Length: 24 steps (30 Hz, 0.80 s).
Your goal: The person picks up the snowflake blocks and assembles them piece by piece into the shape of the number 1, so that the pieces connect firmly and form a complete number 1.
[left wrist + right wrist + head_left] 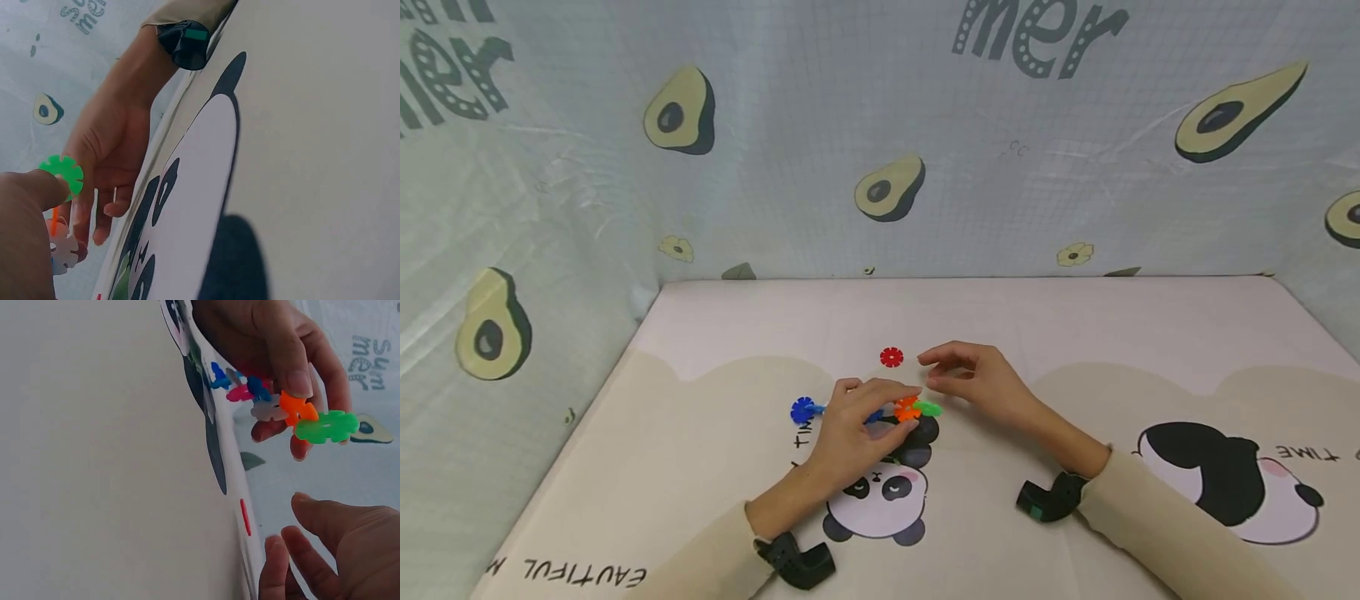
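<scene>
My left hand (853, 429) pinches a chain of interlocking plastic snowflake discs between thumb and fingers, near its orange disc (907, 408). A green disc (930, 409) sits at the chain's right end, and a dark blue disc (802, 410) at the left end. Between them, in the right wrist view, appear a translucent whitish disc (269, 411) and a pink disc (239, 394). My right hand (985, 382) hovers right of the chain, fingers loosely bent and apart, holding nothing. Nearest to its fingertips on the table is a loose red disc (892, 357).
A pale cloth with panda prints covers the table (700, 483). Behind it hangs a grey-white curtain (790, 192) with avocado prints. Black wrist devices are strapped at both sleeves, the left one (797, 562) and the right one (1051, 498).
</scene>
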### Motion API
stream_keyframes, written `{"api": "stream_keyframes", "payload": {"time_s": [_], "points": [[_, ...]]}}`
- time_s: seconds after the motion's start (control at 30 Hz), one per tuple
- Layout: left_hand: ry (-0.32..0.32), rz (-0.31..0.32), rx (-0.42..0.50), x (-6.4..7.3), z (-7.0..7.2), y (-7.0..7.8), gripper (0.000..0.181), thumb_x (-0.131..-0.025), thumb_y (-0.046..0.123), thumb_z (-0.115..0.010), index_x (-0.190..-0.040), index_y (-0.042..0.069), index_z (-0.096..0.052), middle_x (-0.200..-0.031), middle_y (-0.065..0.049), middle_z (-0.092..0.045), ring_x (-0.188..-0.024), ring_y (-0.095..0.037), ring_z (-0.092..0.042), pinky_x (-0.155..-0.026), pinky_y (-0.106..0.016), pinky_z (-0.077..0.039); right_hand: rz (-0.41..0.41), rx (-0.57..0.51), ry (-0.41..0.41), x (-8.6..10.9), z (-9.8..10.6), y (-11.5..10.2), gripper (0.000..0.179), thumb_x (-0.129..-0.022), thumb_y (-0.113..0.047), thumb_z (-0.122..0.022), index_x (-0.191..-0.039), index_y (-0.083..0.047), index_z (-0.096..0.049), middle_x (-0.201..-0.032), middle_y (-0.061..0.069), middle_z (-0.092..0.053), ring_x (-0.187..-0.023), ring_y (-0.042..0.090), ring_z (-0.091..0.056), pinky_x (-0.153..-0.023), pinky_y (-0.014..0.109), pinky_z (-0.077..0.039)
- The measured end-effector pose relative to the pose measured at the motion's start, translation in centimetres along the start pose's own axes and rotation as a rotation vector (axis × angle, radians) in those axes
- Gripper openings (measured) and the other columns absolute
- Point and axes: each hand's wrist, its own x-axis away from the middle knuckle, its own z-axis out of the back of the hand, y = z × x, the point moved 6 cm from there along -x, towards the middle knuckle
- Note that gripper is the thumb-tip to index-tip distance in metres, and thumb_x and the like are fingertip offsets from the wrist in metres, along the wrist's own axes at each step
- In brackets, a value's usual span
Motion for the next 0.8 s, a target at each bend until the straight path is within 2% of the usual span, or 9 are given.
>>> {"api": "stream_keyframes", "payload": {"time_s": [0.1, 0.2, 0.3, 0.57, 0.8], "points": [[-0.002, 0.002, 0.000, 0.0, 0.1, 0.0, 0.037, -0.080, 0.013, -0.077, -0.116, 0.012, -0.068, -0.108, 0.002, -0.068, -0.104, -0.012, -0.061, -0.083, -0.039, -0.035, 0.000, 0.034, 0.027, -0.6, -0.3, 0.2, 0.029, -0.086, -0.014, -0.073, -0.114, -0.013, -0.069, -0.095, 0.001, -0.066, -0.082, 0.018, -0.060, -0.070, 0.031, -0.053], [-0.006, 0.008, 0.010, 0.0, 0.1, 0.0, 0.038, -0.080, 0.012, -0.077, -0.117, 0.011, -0.067, -0.111, 0.002, -0.068, -0.106, -0.013, -0.060, -0.085, -0.040, -0.035, -0.004, 0.075, 0.055, -1.2, -0.7, 0.4, 0.030, -0.085, -0.016, -0.074, -0.114, -0.016, -0.069, -0.083, 0.000, -0.062, -0.075, 0.019, -0.056, -0.059, 0.027, -0.047], [-0.005, 0.009, 0.020, -0.1, 0.0, 0.0, 0.040, -0.080, 0.011, -0.076, -0.119, 0.011, -0.067, -0.113, 0.002, -0.067, -0.108, -0.013, -0.060, -0.085, -0.040, -0.035, 0.011, 0.113, 0.072, -1.8, -1.2, 0.5, 0.031, -0.084, -0.017, -0.075, -0.115, -0.016, -0.069, -0.078, 0.000, -0.060, -0.073, 0.018, -0.055, -0.059, 0.026, -0.044], [-0.003, -0.019, 0.023, -0.1, 0.0, 0.0, 0.041, -0.080, 0.010, -0.076, -0.121, 0.012, -0.066, -0.116, 0.001, -0.066, -0.108, -0.014, -0.060, -0.086, -0.039, -0.036, 0.029, 0.179, 0.079, -2.9, -2.3, 0.4, 0.036, -0.082, -0.017, -0.077, -0.117, -0.015, -0.069, -0.083, 0.001, -0.058, -0.071, 0.017, -0.052, -0.058, 0.027, -0.044], [-0.002, -0.013, 0.030, 0.0, -0.1, -0.1, 0.040, -0.079, 0.010, -0.077, -0.118, 0.012, -0.067, -0.113, 0.000, -0.067, -0.108, -0.013, -0.059, -0.086, -0.037, -0.036, 0.020, 0.227, 0.084, -3.2, -2.7, 0.4, 0.033, -0.080, -0.014, -0.078, -0.113, -0.016, -0.071, -0.094, -0.001, -0.061, -0.069, 0.016, -0.048, -0.057, 0.027, -0.042]]}}
